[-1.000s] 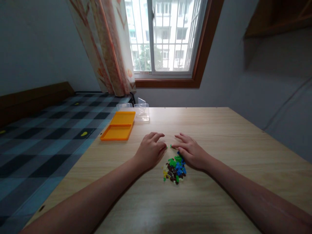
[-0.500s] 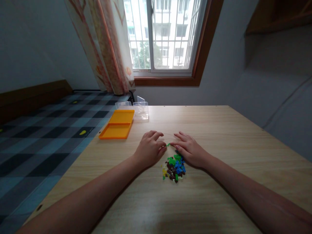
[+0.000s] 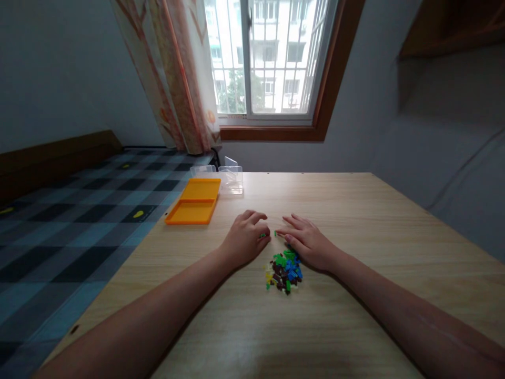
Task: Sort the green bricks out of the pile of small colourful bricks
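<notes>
My left hand point(image 3: 245, 239) rests on the table, fingers curled and thumb and forefinger closed round a small green toy brick point(image 3: 262, 235). Just right of those fingertips lies another tiny green brick point(image 3: 275, 233), at the tip of my right forefinger; whether they touch I cannot tell. My right hand point(image 3: 310, 242) lies low over the wood with its fingers stretched out and apart, holding nothing. Near its thumb and palm spreads a pile of small bricks point(image 3: 282, 276) in green, blue, dark brown, yellow and whitish colours. The hand hides part of the pile's upper right edge.
An open orange case point(image 3: 193, 212) lies at the table's left edge. Behind it stand clear plastic boxes point(image 3: 232, 184). The pale wooden table point(image 3: 335, 200) reaches toward the window wall. A bed with a checked cover point(image 3: 98, 210) adjoins on the left.
The green piece that spanned both hands' fingertips now shows as two separate bits, one in my left fingers, one by my right forefinger. The view has shifted slightly.
</notes>
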`<state>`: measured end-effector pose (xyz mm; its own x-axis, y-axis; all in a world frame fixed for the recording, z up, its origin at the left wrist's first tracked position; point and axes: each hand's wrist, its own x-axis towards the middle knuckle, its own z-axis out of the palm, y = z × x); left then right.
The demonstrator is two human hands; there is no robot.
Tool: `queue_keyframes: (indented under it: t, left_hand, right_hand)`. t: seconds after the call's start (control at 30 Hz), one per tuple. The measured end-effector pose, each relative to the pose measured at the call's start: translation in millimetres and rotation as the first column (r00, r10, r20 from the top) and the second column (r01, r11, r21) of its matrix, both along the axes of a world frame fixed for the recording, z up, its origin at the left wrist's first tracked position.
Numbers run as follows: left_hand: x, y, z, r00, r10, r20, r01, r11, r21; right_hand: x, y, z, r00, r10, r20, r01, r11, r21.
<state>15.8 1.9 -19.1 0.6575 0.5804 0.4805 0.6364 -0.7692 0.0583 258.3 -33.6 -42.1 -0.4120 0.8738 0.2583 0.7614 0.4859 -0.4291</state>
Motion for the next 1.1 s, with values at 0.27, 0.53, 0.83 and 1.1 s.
queue_keyframes:
  t: [0.27, 0.53, 0.83, 1.1]
  left_hand:
    - [-1.7, -0.2, -1.2, 1.000, 0.011, 0.022, -0.011, 1.000, 0.014]
    - [-8.7, -15.0, 10.5, 0.989, -0.117, 0.095, 0.120, 0.992, -0.030]
    - [-11.7, -23.5, 11.2, 0.941, -0.336, 0.034, 0.334, 0.910, -0.245]
    - [-13.1, -17.7, 9.5, 0.943, -0.333, 0.013, 0.326, 0.913, -0.245]
  right_hand:
    - [-0.4, -1.3, 3.2, 0.999, 0.024, 0.043, -0.022, 0.999, -0.045]
    - [11.9, -6.7, 6.8, 0.984, 0.100, -0.149, -0.082, 0.989, 0.124]
    - [11.3, -26.0, 22.8, 0.931, 0.323, -0.172, -0.303, 0.944, 0.130]
    - [8.5, -25.8, 21.3, 0.931, 0.335, -0.142, -0.323, 0.941, 0.102]
